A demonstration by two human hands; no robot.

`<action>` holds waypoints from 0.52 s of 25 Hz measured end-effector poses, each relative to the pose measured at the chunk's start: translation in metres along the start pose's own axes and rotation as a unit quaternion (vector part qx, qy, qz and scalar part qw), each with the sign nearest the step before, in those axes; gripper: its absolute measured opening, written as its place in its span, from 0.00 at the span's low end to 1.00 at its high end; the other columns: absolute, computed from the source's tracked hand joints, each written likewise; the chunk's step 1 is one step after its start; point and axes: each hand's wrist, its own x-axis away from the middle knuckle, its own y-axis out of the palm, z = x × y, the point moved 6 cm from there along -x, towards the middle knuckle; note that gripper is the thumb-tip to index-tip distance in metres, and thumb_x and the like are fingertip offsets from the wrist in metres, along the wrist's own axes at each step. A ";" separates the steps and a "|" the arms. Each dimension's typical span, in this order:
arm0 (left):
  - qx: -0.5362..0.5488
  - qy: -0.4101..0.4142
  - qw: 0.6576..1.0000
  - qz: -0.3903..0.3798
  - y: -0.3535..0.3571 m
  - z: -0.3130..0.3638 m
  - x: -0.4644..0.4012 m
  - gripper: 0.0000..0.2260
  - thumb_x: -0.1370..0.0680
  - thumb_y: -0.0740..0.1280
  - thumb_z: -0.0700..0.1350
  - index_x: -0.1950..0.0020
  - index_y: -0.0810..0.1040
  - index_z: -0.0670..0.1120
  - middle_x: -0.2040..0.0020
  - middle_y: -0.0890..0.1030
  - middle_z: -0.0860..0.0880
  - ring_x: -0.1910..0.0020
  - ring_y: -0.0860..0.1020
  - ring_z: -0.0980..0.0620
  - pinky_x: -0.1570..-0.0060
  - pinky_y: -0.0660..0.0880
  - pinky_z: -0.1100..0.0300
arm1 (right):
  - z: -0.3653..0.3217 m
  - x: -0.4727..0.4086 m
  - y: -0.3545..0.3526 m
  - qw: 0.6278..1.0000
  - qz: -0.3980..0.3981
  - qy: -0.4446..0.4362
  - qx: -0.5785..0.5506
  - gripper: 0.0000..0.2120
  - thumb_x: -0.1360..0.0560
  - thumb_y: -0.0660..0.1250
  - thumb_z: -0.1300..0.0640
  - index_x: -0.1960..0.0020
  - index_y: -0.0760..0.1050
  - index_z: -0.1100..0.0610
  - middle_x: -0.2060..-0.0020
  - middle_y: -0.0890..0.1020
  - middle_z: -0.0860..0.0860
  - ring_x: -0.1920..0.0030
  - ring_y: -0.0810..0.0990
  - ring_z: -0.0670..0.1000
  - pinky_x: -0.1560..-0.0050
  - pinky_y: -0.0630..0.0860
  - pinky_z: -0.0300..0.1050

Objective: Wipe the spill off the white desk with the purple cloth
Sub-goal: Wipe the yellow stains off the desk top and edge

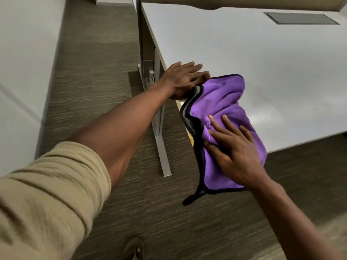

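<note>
The purple cloth with a black hem lies crumpled on the near left corner of the white desk, part of it hanging over the desk's edge. My right hand presses flat on the cloth, fingers spread and pointing up-left. Beside the cloth's far corner, my left hand rests palm down on the desk's left edge, fingers together. A faint wet sheen shows on the desk just right of the cloth.
A grey cable grommet plate is set into the desk at the far right. The desk's metal leg stands on brown carpet. A white cabinet is at the left. A shoe shows at the bottom.
</note>
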 end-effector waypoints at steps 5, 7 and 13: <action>0.019 -0.003 1.000 0.009 0.001 -0.002 -0.003 0.39 0.26 0.35 0.75 0.20 0.60 0.62 0.18 0.57 0.56 0.19 0.53 0.53 0.21 0.49 0.45 | -0.001 -0.002 0.001 0.993 -0.066 -0.093 -0.004 0.24 0.21 0.57 0.35 0.27 0.72 0.37 0.23 0.59 0.30 0.18 0.51 0.41 0.21 0.53 0.60; 0.013 -0.008 1.000 -0.007 0.002 -0.002 -0.005 0.36 0.25 0.37 0.72 0.20 0.59 0.62 0.18 0.57 0.56 0.18 0.53 0.53 0.21 0.49 0.46 | -0.008 -0.022 0.003 0.992 -0.069 -0.102 0.038 0.22 0.19 0.58 0.36 0.26 0.70 0.34 0.23 0.56 0.31 0.17 0.52 0.44 0.22 0.54 0.62; 0.016 -0.004 1.000 -0.014 -0.001 0.002 -0.002 0.32 0.21 0.39 0.68 0.19 0.58 0.60 0.18 0.56 0.55 0.18 0.52 0.53 0.21 0.49 0.46 | -0.016 -0.028 0.009 0.986 -0.033 -0.142 0.078 0.21 0.23 0.55 0.38 0.35 0.78 0.37 0.21 0.68 0.43 0.19 0.61 0.52 0.27 0.61 0.62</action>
